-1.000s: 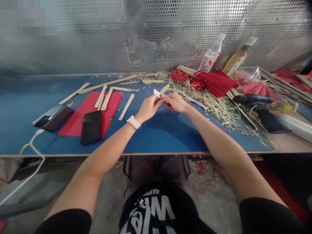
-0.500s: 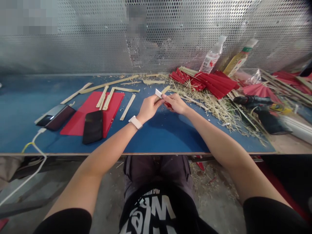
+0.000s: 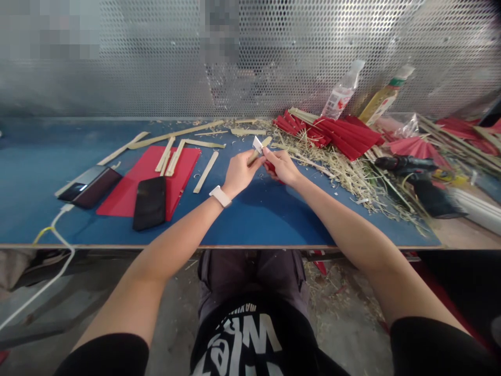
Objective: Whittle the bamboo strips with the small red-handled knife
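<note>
Over the middle of the blue table (image 3: pixel 250 219), my left hand (image 3: pixel 239 172) is closed around a short bamboo strip (image 3: pixel 261 145) that points up and away. Touching it from the right, my right hand (image 3: pixel 282 165) grips a red-handled knife (image 3: pixel 270 167) whose pale blade (image 3: pixel 257 143) lies against the strip's far end. A white band (image 3: pixel 220 196) sits on my left wrist.
Loose bamboo strips (image 3: pixel 205 171) lie on and beside a red sheet (image 3: pixel 148 175) at left, with two phones (image 3: pixel 149 202) and a white cable (image 3: pixel 55 235). Shavings (image 3: pixel 352 175), folded red fans (image 3: pixel 344 133), two bottles (image 3: pixel 342 91) and a dark power tool (image 3: pixel 425 183) fill the right side.
Both hands have shifted slightly away along the table, and the knife blade has turned a little more upright against the strip.
</note>
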{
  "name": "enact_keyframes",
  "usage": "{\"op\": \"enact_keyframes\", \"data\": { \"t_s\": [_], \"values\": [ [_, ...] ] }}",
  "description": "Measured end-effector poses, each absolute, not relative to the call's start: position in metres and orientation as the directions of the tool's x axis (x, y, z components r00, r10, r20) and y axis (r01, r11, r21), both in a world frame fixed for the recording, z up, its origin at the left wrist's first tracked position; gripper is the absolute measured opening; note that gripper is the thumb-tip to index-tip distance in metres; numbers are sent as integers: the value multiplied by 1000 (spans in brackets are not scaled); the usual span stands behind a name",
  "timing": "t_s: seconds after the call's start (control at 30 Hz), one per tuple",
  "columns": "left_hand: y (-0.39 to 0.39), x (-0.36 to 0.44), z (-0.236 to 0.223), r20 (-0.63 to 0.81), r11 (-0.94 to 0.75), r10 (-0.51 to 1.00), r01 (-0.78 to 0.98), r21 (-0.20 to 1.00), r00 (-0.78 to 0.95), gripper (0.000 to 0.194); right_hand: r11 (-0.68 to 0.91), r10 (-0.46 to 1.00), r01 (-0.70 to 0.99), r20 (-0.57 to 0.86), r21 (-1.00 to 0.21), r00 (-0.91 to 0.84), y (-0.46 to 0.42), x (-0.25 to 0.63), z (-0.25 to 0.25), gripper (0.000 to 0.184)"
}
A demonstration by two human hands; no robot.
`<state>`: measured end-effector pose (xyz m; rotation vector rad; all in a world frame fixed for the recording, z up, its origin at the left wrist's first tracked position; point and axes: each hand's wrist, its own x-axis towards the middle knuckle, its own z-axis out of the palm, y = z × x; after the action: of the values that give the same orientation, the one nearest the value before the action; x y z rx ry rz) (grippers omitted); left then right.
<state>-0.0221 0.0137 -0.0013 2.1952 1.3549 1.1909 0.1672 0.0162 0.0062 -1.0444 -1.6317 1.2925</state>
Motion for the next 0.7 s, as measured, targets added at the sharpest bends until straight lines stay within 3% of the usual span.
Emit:
{"op": "enact_keyframes", "data": {
  "t_s": [0.7],
  "values": [
    [2,-15,0,512,-447,854,630,635,89,46,138,951,75,111,-988,-288,12,158,8,74]
  ]
}}
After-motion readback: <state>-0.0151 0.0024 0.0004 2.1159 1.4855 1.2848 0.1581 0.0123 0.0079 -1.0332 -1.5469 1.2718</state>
